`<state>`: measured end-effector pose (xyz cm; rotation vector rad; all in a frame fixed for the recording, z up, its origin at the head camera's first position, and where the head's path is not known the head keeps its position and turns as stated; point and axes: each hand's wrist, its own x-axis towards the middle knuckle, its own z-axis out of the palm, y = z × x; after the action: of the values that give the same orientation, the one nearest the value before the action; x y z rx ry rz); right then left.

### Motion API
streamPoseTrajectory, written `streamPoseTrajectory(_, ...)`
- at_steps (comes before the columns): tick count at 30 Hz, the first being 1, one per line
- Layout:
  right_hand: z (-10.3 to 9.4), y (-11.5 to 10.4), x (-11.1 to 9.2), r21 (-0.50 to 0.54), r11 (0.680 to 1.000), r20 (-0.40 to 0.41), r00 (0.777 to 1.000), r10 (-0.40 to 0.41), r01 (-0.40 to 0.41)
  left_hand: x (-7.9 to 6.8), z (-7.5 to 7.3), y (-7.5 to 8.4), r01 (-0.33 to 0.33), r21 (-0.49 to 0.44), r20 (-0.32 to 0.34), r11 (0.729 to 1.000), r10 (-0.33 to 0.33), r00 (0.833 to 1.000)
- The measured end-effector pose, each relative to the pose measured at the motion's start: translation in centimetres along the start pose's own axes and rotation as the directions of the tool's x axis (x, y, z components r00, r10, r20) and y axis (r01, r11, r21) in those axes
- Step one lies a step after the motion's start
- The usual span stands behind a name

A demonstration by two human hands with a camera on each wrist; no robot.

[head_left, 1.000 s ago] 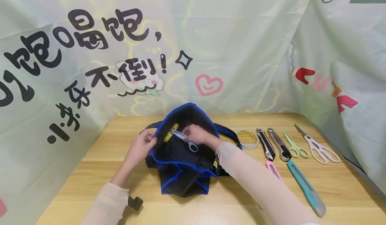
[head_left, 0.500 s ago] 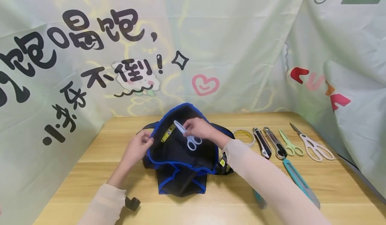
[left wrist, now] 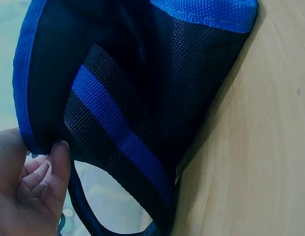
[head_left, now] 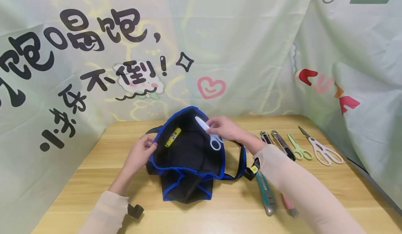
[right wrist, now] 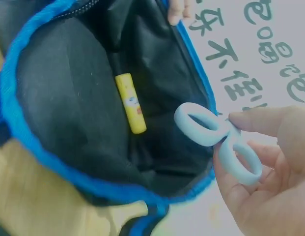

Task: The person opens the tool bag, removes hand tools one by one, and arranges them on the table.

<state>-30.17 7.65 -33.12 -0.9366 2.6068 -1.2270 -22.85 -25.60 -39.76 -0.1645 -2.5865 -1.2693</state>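
A black tool bag with blue edging lies on the table with its mouth toward me. My left hand pinches the bag's left rim between thumb and fingers; the left wrist view shows the thumb on the black fabric. At the right side of the opening, my right hand grips light blue scissors near their middle. Their blades point up and left, and the handle loops hang below the fingers. Inside the bag rests a yellow tube like a glue stick.
Right of the bag lie a black utility knife, a grey one, green scissors and white-handled scissors. Nearer, a teal utility knife and a pink one are partly under my right sleeve. A bag strap loops out rightward.
My right hand has carried the scissors right and upward, from over the yellow tube to the bag's right rim. The left hand keeps its hold. The head view has shifted slightly.
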Motion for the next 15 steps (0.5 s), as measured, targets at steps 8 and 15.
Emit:
streamPoseTrajectory(8,-4.0,0.8,-4.8,0.027,0.997,-0.079,0.995,0.068,-0.066,-0.1,-0.2,0.1,0.009,0.017,-0.011,1.0,-0.009,1.0)
streamPoseTrajectory(15,-7.1,2.9,-9.9,0.104,0.984,-0.133,0.979,0.157,-0.143,0.0,-0.1,0.1,0.002,0.013,-0.003,1.0,-0.002,1.0)
